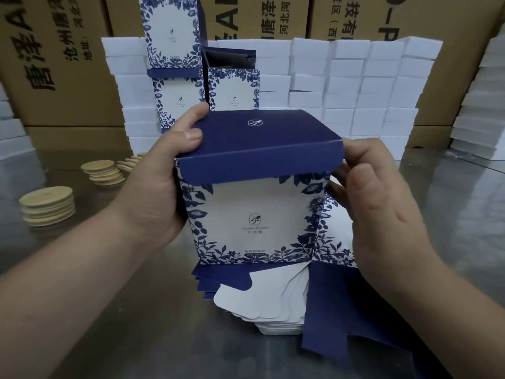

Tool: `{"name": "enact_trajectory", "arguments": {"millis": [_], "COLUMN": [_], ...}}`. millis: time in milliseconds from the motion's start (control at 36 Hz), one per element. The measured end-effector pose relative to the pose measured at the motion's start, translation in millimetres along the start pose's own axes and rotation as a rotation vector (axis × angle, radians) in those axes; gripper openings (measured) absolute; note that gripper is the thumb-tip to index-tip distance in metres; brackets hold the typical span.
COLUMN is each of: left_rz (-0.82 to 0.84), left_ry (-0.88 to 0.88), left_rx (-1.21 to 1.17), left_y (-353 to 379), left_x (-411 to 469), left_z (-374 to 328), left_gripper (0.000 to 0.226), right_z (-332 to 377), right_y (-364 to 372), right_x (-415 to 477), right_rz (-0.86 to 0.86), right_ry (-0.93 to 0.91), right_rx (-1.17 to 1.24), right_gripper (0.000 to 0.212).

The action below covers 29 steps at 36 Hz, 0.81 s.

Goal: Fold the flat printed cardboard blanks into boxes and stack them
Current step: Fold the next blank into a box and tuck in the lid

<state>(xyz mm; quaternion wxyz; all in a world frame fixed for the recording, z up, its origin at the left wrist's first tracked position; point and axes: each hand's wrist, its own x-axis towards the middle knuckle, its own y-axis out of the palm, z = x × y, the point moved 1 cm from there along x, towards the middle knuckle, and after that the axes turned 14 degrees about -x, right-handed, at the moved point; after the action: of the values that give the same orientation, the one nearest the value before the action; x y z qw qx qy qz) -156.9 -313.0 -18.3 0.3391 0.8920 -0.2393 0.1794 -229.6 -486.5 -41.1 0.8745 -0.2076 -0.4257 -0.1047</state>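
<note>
Both hands were on one box. My left hand (161, 170) gripped the left side of the blue-and-white printed cardboard box (257, 214). Its fingers curled round the back, and its thumb pressed on the dark blue top flap (262, 138). My right hand (382, 203) held the right side of the box. Its fingers curled against the side wall, and its thumb was up by the corner of the top flap. So my hands were apart, one on each side, and both were clamped on the box.

I held the box upright in front of me, right over the pile of flat printed cardboard blanks (262, 299). I could not tell if the bottom of the box touched the pile. The top flap was folded down, and its front lip hung over the front face. That face was white, with blue leaves and flowers round the edge and a small mark in the middle.

The pile of blanks lay on the shiny grey metal bench (123, 310), close to me. White rounded tabs and dark blue flaps stuck out from it.

Behind the box stood folded boxes with the same blue print (175, 86). Two were stacked one on the other, and one beside them had its flap up. A wall of white blocks (355, 86) stood behind them. Small piles of round pale wooden discs (47, 206) sat on the left of the bench. Big brown cardboard cartons with black writing (68, 64) stood at the back.
</note>
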Motion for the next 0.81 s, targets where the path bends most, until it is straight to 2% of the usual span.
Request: {"name": "enact_trajectory", "arguments": {"millis": [83, 167, 278, 361, 417, 528, 556, 639, 806], "left_rz": [-0.013, -0.029, -0.017, -0.078, -0.102, -0.026, -0.020, -0.015, 0.047], "left_ry": [-0.046, -0.051, 0.031, 0.141, 0.196, 0.198, 0.219, 0.323, 0.619], "left_rx": [-0.018, 0.038, 0.194, 0.335, 0.389, 0.384, 0.464, 0.782, 1.132], "left_y": [1.6, 2.5, 7.4, 8.2, 8.4, 13.9, 15.3, 18.0, 24.3], "left_x": [-0.5, -0.2, 0.5, -0.4, -2.8, -11.3, -13.1, -18.6, -24.4], "left_z": [1.2, 1.0, -0.5, 0.7, 2.0, 3.8, 4.3, 6.3, 3.9], "left_gripper": [0.055, 0.045, 0.033, 0.033, 0.036, 0.028, 0.021, 0.022, 0.025], "right_z": [1.2, -2.1, 2.2, 3.3, 1.5, -3.8, -4.8, -3.4, 2.0], "right_y": [-1.4, -3.2, -7.2, -9.2, -9.9, -12.1, -12.5, -10.9, -8.3], "right_x": [-0.6, 1.3, 3.1, 4.2, 4.0, 4.0, 4.1, 4.5, 4.3], "right_rz": [-0.090, -0.143, -0.183, -0.203, -0.205, -0.233, -0.228, -0.206, -0.180], "right_ry": [0.062, 0.109, 0.027, -0.040, -0.047, -0.023, -0.010, 0.010, -0.055], "right_rx": [-0.017, -0.072, -0.203, -0.393, -0.434, -0.454, -0.435, -0.413, -0.462], "right_gripper": [0.024, 0.034, 0.046, 0.034, 0.024, 0.019, 0.020, 0.021, 0.015]}}
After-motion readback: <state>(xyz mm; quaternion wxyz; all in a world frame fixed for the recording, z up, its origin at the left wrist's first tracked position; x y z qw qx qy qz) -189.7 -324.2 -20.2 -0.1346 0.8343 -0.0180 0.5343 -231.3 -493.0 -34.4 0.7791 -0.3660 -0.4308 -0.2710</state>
